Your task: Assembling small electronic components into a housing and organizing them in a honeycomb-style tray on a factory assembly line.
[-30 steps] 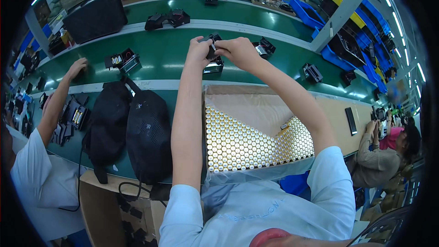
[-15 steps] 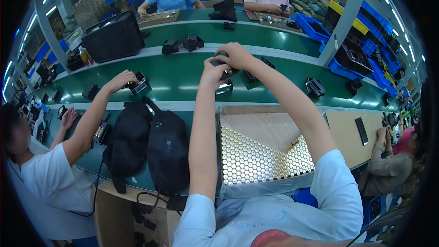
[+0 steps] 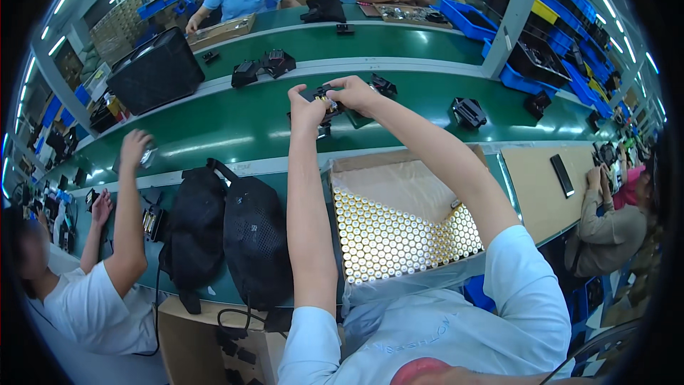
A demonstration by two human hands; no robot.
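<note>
"Fingers, first entry?"

"Left hand [image 3: 305, 107]: one, fingers curled, grasping a small black case [image 3: 332, 93] at its nine o'clock side. Right hand [image 3: 353, 93]: one, thumb and fingers pinching the same case at its three o'clock side."

"Location of the case?"

"Twelve o'clock from the middle of my view, over the green table [image 3: 235, 122]. Gold-coloured cells [image 3: 324, 102], a few, showed in it. Whether it touched anything beneath, I could not tell."

"Remaining stock?"

"Between four and five o'clock: carton [image 3: 370, 162], one, partly covered by my right forearm, with batteries [image 3: 385, 239] packed upright in rows. Three o'clock: black slab [image 3: 562, 175], phone-shaped, on a cardboard sheet [image 3: 527, 192]. Two o'clock: black box [image 3: 468, 113], one. Eight o'clock: black bags [image 3: 256, 242], two, side by side, near my left forearm. Ten o'clock: large black suitcase [image 3: 158, 71], one. Just past nine: a neighbour's hand [image 3: 135, 147], blurred, raised over the table."
</note>
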